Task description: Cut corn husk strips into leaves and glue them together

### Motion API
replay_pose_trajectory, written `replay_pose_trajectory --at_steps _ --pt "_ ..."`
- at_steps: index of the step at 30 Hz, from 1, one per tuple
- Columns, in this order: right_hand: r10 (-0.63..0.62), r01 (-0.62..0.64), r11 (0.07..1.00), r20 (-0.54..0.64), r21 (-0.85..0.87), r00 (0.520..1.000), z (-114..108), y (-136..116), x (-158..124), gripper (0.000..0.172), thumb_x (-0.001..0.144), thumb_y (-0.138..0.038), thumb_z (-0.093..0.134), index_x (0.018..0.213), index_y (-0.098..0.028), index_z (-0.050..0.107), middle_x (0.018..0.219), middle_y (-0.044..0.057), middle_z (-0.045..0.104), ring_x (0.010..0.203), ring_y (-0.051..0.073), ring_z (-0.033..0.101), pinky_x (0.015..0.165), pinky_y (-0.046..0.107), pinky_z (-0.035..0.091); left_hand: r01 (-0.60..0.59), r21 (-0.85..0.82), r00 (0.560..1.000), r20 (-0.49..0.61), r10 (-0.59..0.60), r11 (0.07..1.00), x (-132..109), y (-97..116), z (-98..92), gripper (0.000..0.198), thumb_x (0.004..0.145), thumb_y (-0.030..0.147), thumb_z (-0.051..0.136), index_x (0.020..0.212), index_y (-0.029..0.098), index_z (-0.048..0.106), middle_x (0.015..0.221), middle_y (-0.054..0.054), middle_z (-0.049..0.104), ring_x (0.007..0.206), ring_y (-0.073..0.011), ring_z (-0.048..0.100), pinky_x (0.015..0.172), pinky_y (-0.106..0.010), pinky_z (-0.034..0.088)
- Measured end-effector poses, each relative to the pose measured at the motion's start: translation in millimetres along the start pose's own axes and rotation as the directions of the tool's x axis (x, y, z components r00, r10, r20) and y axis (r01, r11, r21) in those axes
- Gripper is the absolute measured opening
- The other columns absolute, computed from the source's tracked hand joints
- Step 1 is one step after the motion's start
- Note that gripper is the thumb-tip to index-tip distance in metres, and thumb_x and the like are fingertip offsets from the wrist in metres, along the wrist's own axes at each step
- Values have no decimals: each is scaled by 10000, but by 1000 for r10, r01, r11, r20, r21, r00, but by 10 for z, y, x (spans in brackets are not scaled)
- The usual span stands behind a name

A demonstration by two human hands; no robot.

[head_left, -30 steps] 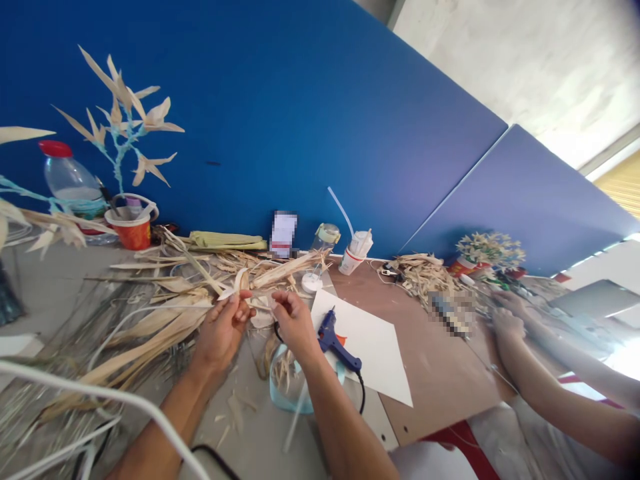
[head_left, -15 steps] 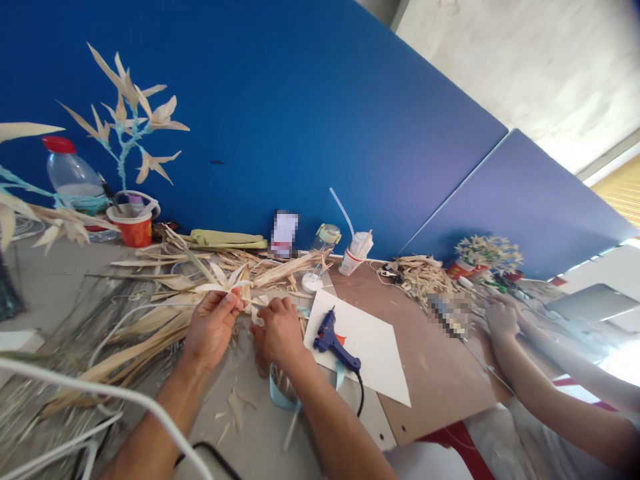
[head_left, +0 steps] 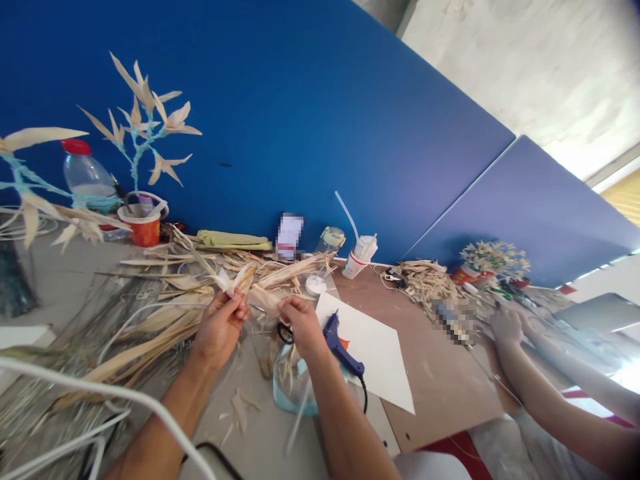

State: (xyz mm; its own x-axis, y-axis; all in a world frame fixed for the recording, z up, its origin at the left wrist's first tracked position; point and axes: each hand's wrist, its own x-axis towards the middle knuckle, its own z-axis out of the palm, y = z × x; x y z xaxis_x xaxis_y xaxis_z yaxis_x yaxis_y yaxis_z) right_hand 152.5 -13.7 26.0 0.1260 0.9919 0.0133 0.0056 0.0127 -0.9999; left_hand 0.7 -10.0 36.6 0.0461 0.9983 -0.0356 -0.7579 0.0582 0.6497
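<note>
My left hand [head_left: 223,327] pinches the base of a pale husk flower [head_left: 230,281], whose petals point up and back. Just right of it, my right hand [head_left: 301,321] is closed on a pale strip of husk [head_left: 266,300] that stretches toward the left hand. Beneath the right hand are black-handled scissors [head_left: 285,333], partly covered. A light blue container [head_left: 293,399] with husk scraps lies below my right wrist. The blue glue gun [head_left: 343,347] rests on a white sheet [head_left: 390,360], partly behind my right forearm.
Dry husks [head_left: 160,320] and thin wires spread over the left side. A white cable [head_left: 125,397] crosses the lower left. A red cup [head_left: 145,230] holds a husk-flower branch. At the back stand a jar [head_left: 331,240] and a paper cup [head_left: 354,263]. Another person's hands [head_left: 506,327] are at right.
My right hand has moved right, away from the left, drawing out the husk strip. The scissors and more of the blue container now show. The whole view has shifted slightly.
</note>
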Motion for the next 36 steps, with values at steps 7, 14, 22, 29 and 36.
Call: replay_pose_trajectory --at_steps 7,14,22,29,36 --pt "137 -216 759 174 615 975 -22 -85 -15 266 613 -319 716 649 -219 473 514 -64 435 477 101 391 526 252 378 87 137 996 -5 -87 987 -26 -111 10 248 611 273 823 759 135 679 489 86 390 450 -44 305 440 -170 297" --pt "166 -337 719 320 608 933 112 -9 -80 244 591 -274 740 673 -198 522 521 -57 479 483 88 416 527 224 374 73 158 997 26 -78 985 -23 -187 4 272 613 314 831 650 145 622 487 84 392 438 -45 287 417 -184 274" --pt "37 -105 907 171 408 985 99 -28 -80 271 575 -376 740 740 -197 621 652 -16 598 585 121 499 582 239 400 126 183 988 -112 -107 975 -22 -153 37 329 444 190 879 618 143 604 531 72 511 432 -37 379 406 -167 302" --pt "5 -15 964 37 264 999 97 27 -52 275 618 -430 707 642 -196 565 569 -40 524 529 106 409 551 241 354 159 232 984 -118 -135 960 -32 -227 43 305 450 185 867 629 150 622 556 49 568 458 -66 466 419 -178 331" --pt "-361 361 933 -47 -7 932 35 -34 -60 95 737 -271 617 677 -201 642 750 12 560 765 170 533 760 308 429 84 179 994 -78 -71 980 14 -149 1 270 545 235 845 682 133 636 475 91 425 411 -27 331 408 -157 293"
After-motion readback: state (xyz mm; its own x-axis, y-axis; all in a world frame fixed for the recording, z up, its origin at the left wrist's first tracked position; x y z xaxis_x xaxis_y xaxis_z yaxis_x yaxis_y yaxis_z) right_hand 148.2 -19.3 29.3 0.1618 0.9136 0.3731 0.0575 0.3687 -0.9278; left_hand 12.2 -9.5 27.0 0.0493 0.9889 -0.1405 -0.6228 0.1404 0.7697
